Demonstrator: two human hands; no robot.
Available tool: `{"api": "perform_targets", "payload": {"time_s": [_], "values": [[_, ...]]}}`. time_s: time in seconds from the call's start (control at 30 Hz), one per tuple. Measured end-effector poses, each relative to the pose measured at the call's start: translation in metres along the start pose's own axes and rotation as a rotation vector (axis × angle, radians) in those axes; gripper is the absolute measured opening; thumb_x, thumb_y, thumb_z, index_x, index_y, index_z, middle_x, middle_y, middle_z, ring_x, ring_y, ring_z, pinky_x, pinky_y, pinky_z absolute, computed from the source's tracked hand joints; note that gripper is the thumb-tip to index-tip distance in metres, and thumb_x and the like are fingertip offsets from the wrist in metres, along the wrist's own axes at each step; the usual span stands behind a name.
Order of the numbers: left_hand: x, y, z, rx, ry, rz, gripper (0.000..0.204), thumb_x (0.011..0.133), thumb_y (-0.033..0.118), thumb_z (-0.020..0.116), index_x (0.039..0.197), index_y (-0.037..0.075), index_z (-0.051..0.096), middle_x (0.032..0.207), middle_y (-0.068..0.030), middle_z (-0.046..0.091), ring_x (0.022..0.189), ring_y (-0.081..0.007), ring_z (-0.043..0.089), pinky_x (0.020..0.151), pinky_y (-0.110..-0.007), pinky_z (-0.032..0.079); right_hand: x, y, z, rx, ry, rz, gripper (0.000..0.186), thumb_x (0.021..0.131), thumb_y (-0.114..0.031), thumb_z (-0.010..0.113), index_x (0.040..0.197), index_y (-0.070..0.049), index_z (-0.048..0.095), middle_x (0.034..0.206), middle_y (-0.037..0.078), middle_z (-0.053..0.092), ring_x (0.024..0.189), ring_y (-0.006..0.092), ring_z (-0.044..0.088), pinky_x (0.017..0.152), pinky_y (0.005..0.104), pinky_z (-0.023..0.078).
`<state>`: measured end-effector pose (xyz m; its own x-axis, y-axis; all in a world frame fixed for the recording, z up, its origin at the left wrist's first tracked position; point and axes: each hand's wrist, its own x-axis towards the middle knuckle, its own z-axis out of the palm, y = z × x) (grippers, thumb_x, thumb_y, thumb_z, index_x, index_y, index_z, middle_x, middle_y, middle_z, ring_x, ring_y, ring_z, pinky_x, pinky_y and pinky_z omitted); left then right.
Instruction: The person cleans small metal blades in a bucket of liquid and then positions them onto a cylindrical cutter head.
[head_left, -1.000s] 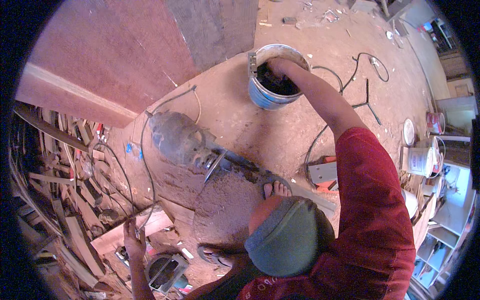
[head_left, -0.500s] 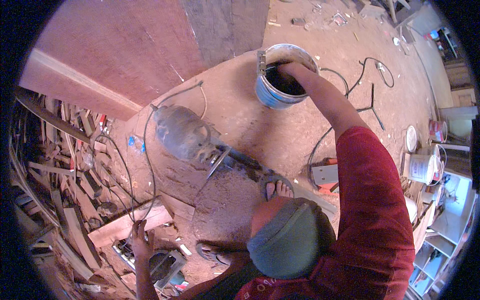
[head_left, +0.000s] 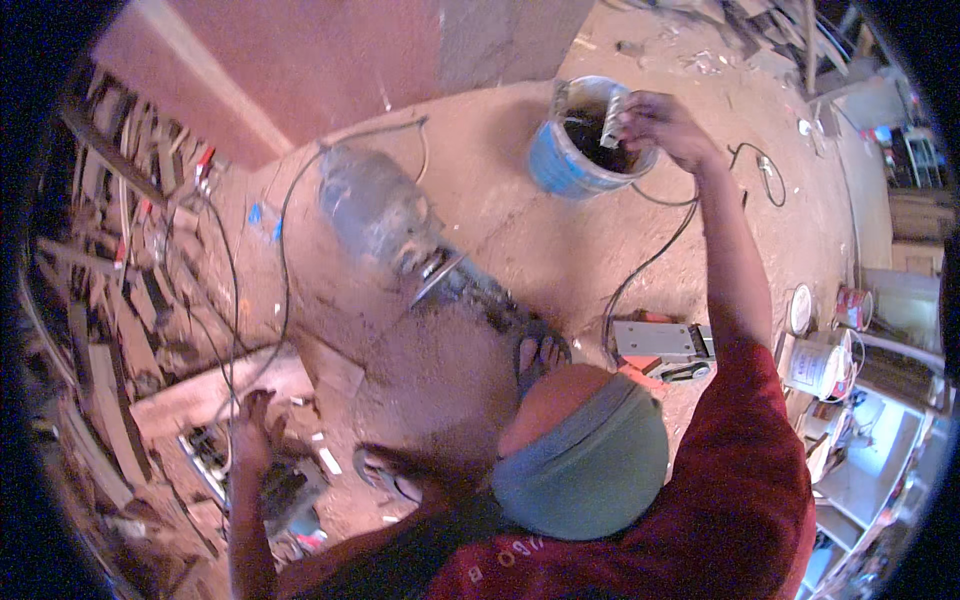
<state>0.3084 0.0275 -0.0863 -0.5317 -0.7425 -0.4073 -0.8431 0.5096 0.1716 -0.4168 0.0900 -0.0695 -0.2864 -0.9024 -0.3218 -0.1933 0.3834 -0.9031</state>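
Observation:
My right hand (head_left: pixel 663 132) grips a pale metal piece (head_left: pixel 611 122) at the right rim of a blue bucket (head_left: pixel 562 160) with dark contents. A similar piece (head_left: pixel 560 98) sits on the bucket's left rim. My left hand (head_left: pixel 257 432) is low at the left, fingers curled but apart, beside a cord and a pale plank (head_left: pixel 180 400). A dusty grey, bulbous object (head_left: pixel 370 210) with a metal edge lies on the floor between my hands, close to my sandalled right foot (head_left: pixel 540 355).
Wood offcuts (head_left: pixel 115 300) are piled at the left. A reddish board (head_left: pixel 260 50) stands behind. Black cables cross the dirt floor (head_left: pixel 480 220). An orange-and-grey tool (head_left: pixel 650 340) lies at the right, near white buckets (head_left: pixel 815 365) and shelving (head_left: pixel 880 460).
My right hand has lifted from inside the bucket to its rim, now with a metal piece in it. My left hand has shifted slightly up and left. The view has shifted.

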Motion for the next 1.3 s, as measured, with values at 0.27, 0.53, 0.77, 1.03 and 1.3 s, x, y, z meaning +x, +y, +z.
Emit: {"api": "perform_targets", "payload": {"time_s": [0.27, 0.53, 0.77, 1.03, 1.3], "values": [[0.023, 0.008, -0.016, -0.059, 0.073, 0.018, 0.043, 0.085, 0.019, 0.061, 0.124, 0.008, 0.048, 0.124, -0.0179, 0.048, 0.112, -0.0373, 0.050, 0.094, -0.043, 0.043, -0.079, -0.048, 0.134, 0.091, 0.003, -0.298, 0.015, 0.086, -0.010, 0.064, 0.093, 0.001, 0.057, 0.090, 0.008, 0.062, 0.077, 0.0143, 0.062, 0.069, 0.0273, 0.053], [0.016, -0.043, -0.045, 0.039, 0.663, 0.091, 0.019, 0.085, 0.008, 0.061, 0.103, 0.004, 0.063, 0.108, -0.0159, 0.061, 0.101, -0.0336, 0.057, 0.089, -0.038, 0.045, -0.091, -0.029, 0.245, -0.349, -0.049, -0.576, 0.013, 0.084, -0.007, 0.063, 0.094, 0.002, 0.062, 0.091, 0.013, 0.065, 0.081, 0.0224, 0.064, 0.071, 0.0329, 0.050], [0.005, -0.033, -0.149, -0.172, 1.418, 0.154, 0.019, 0.093, 0.006, 0.051, 0.106, -0.005, 0.061, 0.103, -0.0138, 0.064, 0.090, -0.0210, 0.062, 0.078, -0.030, 0.052, -0.091, -0.026, 0.257, -0.470, -0.051, -0.713, 0.013, 0.083, -0.007, 0.063, 0.094, 0.000, 0.063, 0.090, 0.014, 0.064, 0.081, 0.0299, 0.063, 0.072, 0.0359, 0.050], [-0.015, 0.000, -0.181, 0.139, 1.509, 0.221, 0.022, 0.094, 0.004, 0.047, 0.105, -0.013, 0.057, 0.106, -0.0202, 0.062, 0.096, -0.0285, 0.061, 0.086, -0.036, 0.051, -0.094, -0.024, 0.265, -0.483, -0.070, -0.742, 0.014, 0.081, -0.007, 0.064, 0.094, -0.001, 0.063, 0.090, 0.014, 0.065, 0.083, 0.0312, 0.063, 0.073, 0.0371, 0.051], [-0.010, 0.024, -0.181, 0.011, 1.532, 0.194, 0.025, 0.095, 0.006, 0.044, 0.103, -0.013, 0.058, 0.106, -0.0211, 0.061, 0.097, -0.0304, 0.060, 0.089, -0.038, 0.049, -0.093, -0.020, 0.265, -0.524, -0.051, -0.798, 0.013, 0.080, -0.005, 0.064, 0.093, -0.003, 0.064, 0.089, 0.012, 0.066, 0.085, 0.0305, 0.063, 0.076, 0.0378, 0.050]]}}
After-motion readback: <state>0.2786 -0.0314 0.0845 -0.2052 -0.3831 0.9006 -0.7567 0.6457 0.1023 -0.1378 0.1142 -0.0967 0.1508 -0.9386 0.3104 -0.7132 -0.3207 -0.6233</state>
